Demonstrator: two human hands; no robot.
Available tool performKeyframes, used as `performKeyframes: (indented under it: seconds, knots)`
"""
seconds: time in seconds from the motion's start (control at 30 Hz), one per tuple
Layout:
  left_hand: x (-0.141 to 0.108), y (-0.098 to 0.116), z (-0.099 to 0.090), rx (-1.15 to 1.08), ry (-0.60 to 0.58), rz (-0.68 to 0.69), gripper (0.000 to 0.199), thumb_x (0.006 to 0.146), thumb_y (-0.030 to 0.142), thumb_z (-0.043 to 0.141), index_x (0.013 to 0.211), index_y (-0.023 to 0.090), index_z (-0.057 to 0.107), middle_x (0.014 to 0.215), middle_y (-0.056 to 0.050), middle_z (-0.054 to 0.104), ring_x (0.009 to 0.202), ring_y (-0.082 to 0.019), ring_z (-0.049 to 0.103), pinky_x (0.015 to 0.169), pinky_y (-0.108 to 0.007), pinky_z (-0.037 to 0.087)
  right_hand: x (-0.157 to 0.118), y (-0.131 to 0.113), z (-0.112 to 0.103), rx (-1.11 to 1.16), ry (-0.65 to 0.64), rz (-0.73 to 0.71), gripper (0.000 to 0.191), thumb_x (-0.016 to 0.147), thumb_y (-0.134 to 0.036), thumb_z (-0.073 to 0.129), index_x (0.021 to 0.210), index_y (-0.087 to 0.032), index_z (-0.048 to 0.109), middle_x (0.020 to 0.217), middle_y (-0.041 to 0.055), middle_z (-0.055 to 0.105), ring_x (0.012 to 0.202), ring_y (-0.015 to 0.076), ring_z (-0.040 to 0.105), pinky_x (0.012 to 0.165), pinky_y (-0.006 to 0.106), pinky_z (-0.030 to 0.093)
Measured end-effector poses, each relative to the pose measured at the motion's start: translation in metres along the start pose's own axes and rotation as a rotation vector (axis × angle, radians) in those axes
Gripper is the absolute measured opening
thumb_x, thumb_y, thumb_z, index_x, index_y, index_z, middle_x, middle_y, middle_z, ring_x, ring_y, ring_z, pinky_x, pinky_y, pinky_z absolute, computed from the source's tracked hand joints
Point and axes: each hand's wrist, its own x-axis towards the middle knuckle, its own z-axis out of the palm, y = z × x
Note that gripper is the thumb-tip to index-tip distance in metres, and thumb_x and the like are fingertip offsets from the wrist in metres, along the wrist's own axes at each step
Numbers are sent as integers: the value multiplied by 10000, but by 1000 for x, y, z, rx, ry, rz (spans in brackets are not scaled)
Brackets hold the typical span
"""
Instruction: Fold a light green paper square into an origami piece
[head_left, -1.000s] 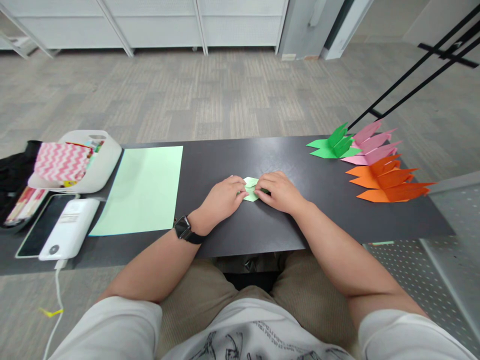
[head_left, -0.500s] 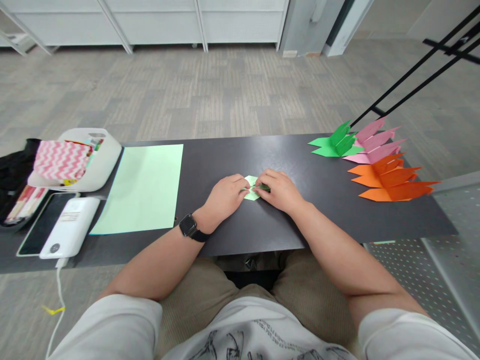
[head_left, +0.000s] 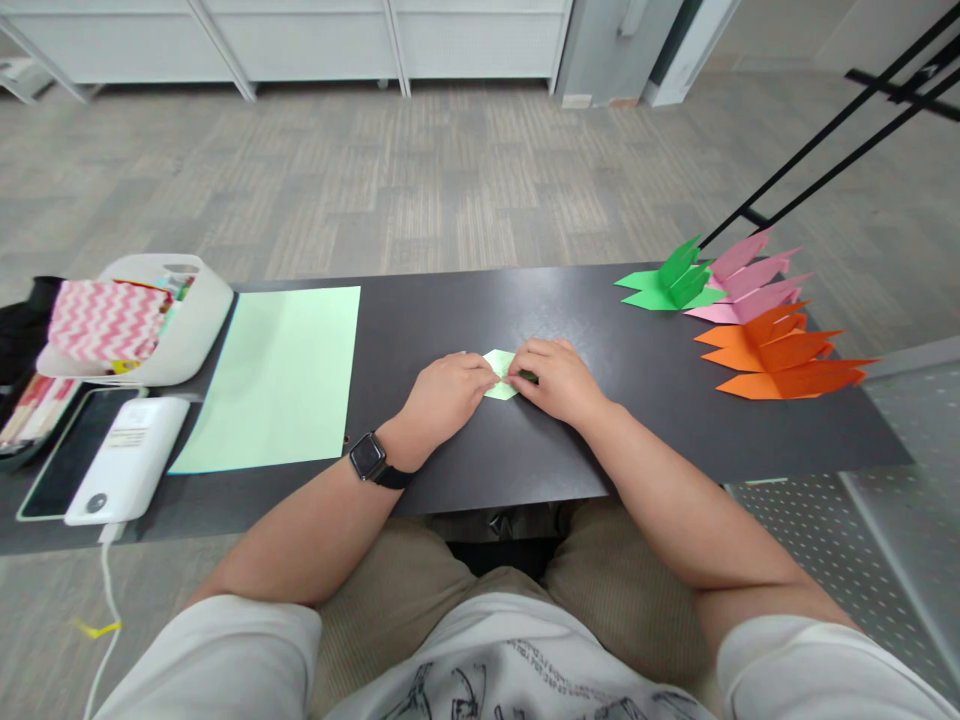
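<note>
Head view: folded green paper pinched between left hand and right hand.

A single head-mounted camera looks forward and steeply down from above the seated person's lap. It frames the dark table at close range, with carpeted floor and white cabinets beyond at the far side. No second view is provided.

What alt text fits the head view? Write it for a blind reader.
Two hands, left hand and right hand, press a small folded green paper on a dark table. A green sheet lies left; folded paper shapes sit right.
</note>
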Motion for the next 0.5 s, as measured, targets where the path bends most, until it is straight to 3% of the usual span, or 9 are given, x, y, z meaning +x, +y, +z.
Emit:
performKeyframes:
  seconds: [0.2,0.5]
  knots:
    - [-5,0,-1,32,-14,55,396,1030,85,533,1228,299,802,1238,-35,764,1124,-218,729,1221,-459,503,1,-2,1,-1,-7,17,69,977,-239,728,911,-250,715,995,28,744,955,235,677,857,397,374]
    - [-5,0,-2,89,-34,87,326,1036,92,547,1218,216,788,1222,-69,768,1102,-220,748,1230,-484,508,2,-2,-1,5,-20,32,75,991,-239,697,916,-248,704,1009,33,743,956,227,660,861,383,365]
